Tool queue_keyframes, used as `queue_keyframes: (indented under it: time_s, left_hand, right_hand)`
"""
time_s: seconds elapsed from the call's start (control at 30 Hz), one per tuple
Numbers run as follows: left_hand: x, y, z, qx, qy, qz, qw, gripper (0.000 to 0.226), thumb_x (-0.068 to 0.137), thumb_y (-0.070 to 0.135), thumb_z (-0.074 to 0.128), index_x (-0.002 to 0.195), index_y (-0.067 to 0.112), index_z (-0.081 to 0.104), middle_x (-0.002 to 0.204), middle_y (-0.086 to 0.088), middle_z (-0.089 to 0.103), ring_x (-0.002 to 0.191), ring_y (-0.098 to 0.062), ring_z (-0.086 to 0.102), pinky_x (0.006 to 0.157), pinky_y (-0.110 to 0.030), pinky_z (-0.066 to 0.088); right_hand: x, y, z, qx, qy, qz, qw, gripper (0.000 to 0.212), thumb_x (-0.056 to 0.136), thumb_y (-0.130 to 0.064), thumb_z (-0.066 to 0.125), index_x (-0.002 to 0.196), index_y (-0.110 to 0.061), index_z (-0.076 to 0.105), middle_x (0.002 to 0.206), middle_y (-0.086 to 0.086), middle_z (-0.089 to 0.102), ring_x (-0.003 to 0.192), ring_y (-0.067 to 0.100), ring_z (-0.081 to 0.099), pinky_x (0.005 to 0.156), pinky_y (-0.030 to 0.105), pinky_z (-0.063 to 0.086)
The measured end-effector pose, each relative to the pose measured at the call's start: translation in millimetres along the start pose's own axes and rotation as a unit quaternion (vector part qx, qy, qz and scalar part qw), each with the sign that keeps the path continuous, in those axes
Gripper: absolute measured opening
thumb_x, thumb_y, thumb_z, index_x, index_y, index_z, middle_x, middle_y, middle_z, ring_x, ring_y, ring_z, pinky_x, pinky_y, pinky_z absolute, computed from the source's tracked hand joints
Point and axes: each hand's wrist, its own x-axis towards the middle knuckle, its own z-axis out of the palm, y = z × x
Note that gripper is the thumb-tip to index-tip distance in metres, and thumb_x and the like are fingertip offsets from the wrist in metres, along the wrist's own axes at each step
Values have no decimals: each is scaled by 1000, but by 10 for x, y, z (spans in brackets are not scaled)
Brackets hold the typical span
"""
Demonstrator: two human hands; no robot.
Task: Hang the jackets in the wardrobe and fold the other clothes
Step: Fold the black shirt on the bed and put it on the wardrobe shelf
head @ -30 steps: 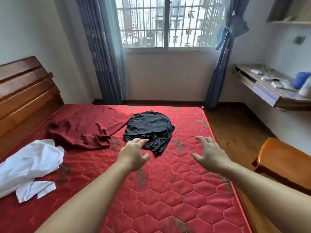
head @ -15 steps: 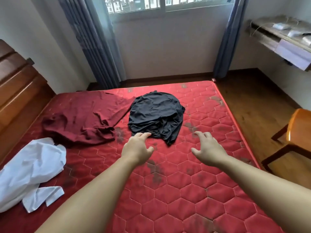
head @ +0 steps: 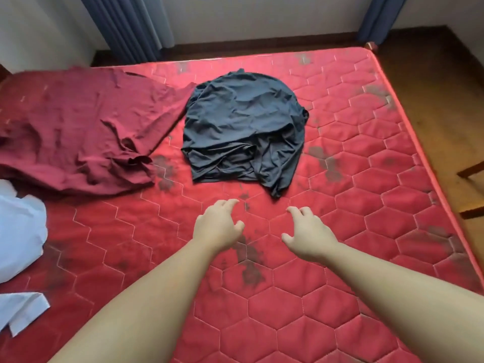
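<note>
Left hand (head: 218,226) and right hand (head: 309,235) held over mattress (head: 340,297), fingers loosely curled, nothing gripped. Black garment (head: 243,127) just beyond fingertips, untouched.

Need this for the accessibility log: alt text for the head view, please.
Two bare hands, left hand and right hand, reach out empty over a red mattress toward a crumpled black garment. A dark red garment lies to its left, and a white garment at the left edge.
</note>
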Motion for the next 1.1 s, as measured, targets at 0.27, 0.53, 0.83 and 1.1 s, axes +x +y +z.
queue_keyframes:
  time_s: [0.27,0.53,0.83,1.1]
  left_hand:
    - [1375,-521,870,35,-3,14,999,63,92,45,50,149,30,28,155,3,30,141,-18,30,108,-44,31]
    - [2493,-681,1257,104,69,28,992,72,94,62,32,153,37,-2,162,7,-14,149,-13,-11,118,-50,-4]
    - [2589,-607,1517,89,231,21,969,29,98,40,44,123,31,54,129,6,53,119,-21,46,90,-40,32]
    - [1834,-707,1786,38,216,81,972,18,97,26,49,105,20,63,98,1,65,104,-27,53,84,-39,36]
  right_hand:
    - [1420,23,767,-59,-5,-12,998,67,88,-41,54,147,-26,26,152,6,24,133,30,37,101,46,39]
    - [2584,136,1117,-121,120,0,985,65,97,-32,36,154,-27,6,163,4,1,147,27,9,110,44,26]
    - [2804,348,1012,-120,250,-74,958,29,95,-19,45,123,-22,54,125,0,57,110,29,51,71,34,39]
    - [2280,630,1114,82,259,-1,962,31,86,-17,50,112,-28,63,103,15,70,95,41,61,72,39,43]
